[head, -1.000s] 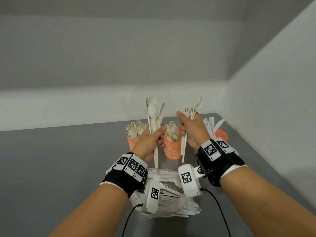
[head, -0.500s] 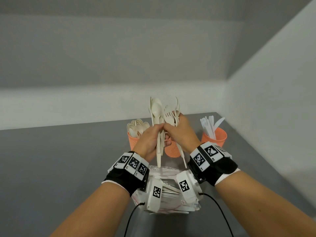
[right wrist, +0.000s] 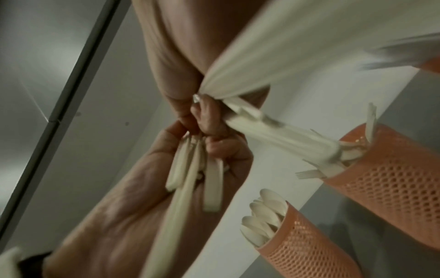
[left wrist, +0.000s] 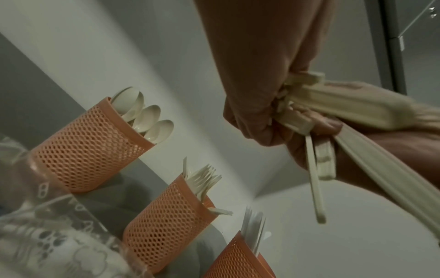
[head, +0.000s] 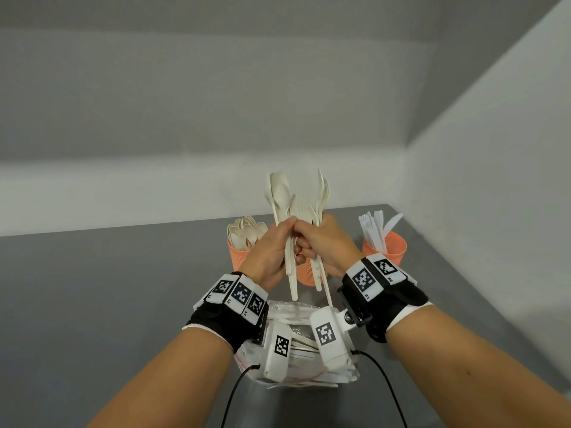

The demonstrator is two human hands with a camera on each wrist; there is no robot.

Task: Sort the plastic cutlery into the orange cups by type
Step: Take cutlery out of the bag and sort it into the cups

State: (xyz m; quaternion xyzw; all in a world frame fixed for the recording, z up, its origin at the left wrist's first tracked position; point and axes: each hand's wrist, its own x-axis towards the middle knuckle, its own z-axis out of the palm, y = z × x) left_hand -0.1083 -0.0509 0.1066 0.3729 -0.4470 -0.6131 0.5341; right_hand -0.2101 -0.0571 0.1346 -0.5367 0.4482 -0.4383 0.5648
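Note:
Both hands are raised together above the middle orange cup [head: 306,274]. My left hand [head: 273,248] grips a bundle of cream plastic spoons [head: 279,193], bowls up. My right hand [head: 321,245] grips a bunch of forks [head: 323,196], and its fingers touch the left hand's. In the left wrist view the handles [left wrist: 316,180] of both bundles cross between the curled fingers. The left cup [head: 238,259] holds spoons, the middle cup [left wrist: 166,216] forks, and the right cup [head: 391,248] white knives.
A clear plastic bag [head: 296,353] with more cutlery lies on the grey table [head: 108,304] just below my wrists. White walls close the table off behind and to the right. Cables hang from the wrist cameras.
My right hand has moved left with its forks until it meets the left hand, which stayed nearly still. The right cup with knives has come fully into view.

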